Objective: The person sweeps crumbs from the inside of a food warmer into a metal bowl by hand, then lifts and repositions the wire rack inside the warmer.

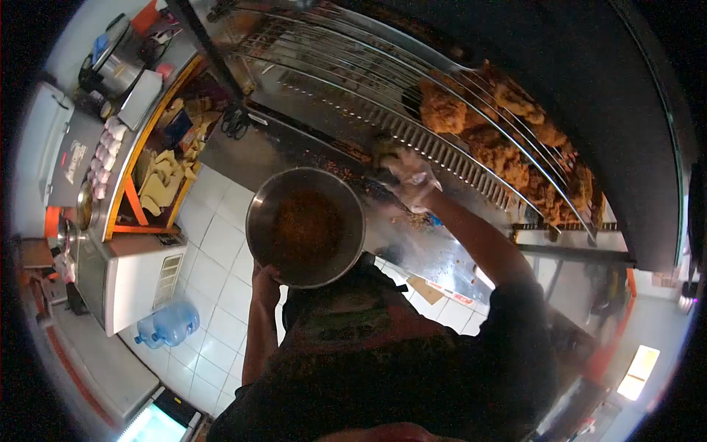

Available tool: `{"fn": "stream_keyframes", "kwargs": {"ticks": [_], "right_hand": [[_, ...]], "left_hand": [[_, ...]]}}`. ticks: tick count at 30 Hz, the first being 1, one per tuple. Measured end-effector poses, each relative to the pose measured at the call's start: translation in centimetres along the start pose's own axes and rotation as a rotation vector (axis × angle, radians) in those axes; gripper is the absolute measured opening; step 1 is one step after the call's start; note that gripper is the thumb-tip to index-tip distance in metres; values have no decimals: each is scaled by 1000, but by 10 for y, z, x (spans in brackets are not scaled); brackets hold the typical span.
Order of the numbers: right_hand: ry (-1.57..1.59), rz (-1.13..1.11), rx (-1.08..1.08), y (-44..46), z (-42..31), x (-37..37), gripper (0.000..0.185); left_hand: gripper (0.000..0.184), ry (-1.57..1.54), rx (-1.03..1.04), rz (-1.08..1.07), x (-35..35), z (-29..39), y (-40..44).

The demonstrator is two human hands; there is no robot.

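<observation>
A round metal bowl (342,243) with reddish-brown crumbs in its bottom is held by my left hand (266,283), its fingers at the lower left rim. Over the metal counter, my right hand (411,179) wears a clear plastic glove. Its fingers are near dark scraps along the counter's back edge, and they are too blurred to tell what they hold, if anything. Crumbs (412,219) lie on the counter just below that hand. Behind it, fried brown pieces (482,121) sit in a case with wire racks (353,44).
A shelf with yellowish pieces (166,177) stands at the left, beside a row of eggs (104,151) and a pot (121,72). Below are a white appliance (136,283) and blue water bottles (175,324) on the tiled floor (213,250).
</observation>
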State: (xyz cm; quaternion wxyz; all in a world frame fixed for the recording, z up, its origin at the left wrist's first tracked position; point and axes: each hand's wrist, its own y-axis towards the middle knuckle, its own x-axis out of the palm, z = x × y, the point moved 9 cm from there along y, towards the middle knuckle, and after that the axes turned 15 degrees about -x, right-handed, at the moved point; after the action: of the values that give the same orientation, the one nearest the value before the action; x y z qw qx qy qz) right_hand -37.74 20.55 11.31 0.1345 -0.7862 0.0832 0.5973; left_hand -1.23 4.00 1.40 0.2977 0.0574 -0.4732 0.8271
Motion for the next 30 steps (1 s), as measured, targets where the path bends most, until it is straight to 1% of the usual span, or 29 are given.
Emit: {"fn": "stream_keyframes", "kwargs": {"ticks": [1, 2, 4, 5, 7, 8, 10, 11, 12, 13, 15, 16, 17, 18, 19, 20, 21, 22, 23, 25, 26, 27, 28, 29, 30], "right_hand": [[1, -4, -13, 21, 9, 25, 49], [513, 163, -114, 52, 25, 60, 51], [-101, 83, -232, 86, -28, 12, 53], [-101, 84, -240, 108, -51, -8, 53], [-130, -52, -123, 151, -66, -11, 51], [-123, 44, -226, 178, -75, -8, 47], [-115, 134, -245, 222, -91, -12, 41], [-107, 127, -166, 241, -99, -18, 38], [-106, 131, -153, 261, -96, -1, 38], [214, 616, -405, 272, -101, -10, 39], [526, 1104, -662, 246, -104, -53, 39], [439, 982, -373, 222, -113, -85, 39], [352, 852, -92, 203, -104, -102, 40], [667, 1037, 55, 190, -48, -51, 34], [435, 878, 322, 163, -32, -50, 29], [214, 659, 552, 134, -19, -50, 25], [368, 827, 555, 109, 2, -37, 33], [138, 703, 514, 89, -35, -83, 41], [-278, 685, 380, 89, -41, -71, 46], [-180, 424, 418, 108, -53, -47, 45], [-179, 425, 417, 125, -58, -48, 45], [-174, 368, 374, 151, -68, -44, 43], [-169, 312, 332, 177, -79, -40, 41], [-170, 318, 334, 197, -84, -42, 41], [-167, 295, 254, 221, -97, -40, 39]], "left_hand": [[67, -58, -4, -7, -10, -5, 3], [68, -115, -7, -16, -17, -5, 7], [66, -145, 26, 1, -9, 11, -4], [64, -171, 55, 9, -7, 19, -6], [64, -205, 73, 0, -19, 23, 3], [64, -184, 80, -3, -24, 28, 7], [63, -157, 82, -23, -29, 40, 15], [64, -102, 60, 13, -34, 48, 18], [64, -42, 39, 53, -40, 55, 20], [64, -30, 41, 44, -43, 64, 24], [64, -49, 85, -18, -46, 83, 33], [64, -44, 84, -27, -50, 91, 34], [66, -43, 81, -64, -50, 100, 36], [68, -42, 79, -99, -53, 109, 38], [68, -37, 83, -105, -57, 118, 40], [68, -39, 66, -127, -59, 124, 43], [69, -41, 49, -147, -61, 130, 45], [69, -40, 55, -147, -65, 138, 45], [69, -37, 60, -145, -66, 146, 46], [69, -22, 57, -136, -73, 158, 46], [66, -58, 35, -121, -80, 159, 53], [66, -55, 31, -116, -91, 156, 61], [64, -18, 16, -72, -107, 150, 73], [61, 20, 8, -36, -117, 152, 83], [60, -31, 19, -80, -114, 157, 85]]}}
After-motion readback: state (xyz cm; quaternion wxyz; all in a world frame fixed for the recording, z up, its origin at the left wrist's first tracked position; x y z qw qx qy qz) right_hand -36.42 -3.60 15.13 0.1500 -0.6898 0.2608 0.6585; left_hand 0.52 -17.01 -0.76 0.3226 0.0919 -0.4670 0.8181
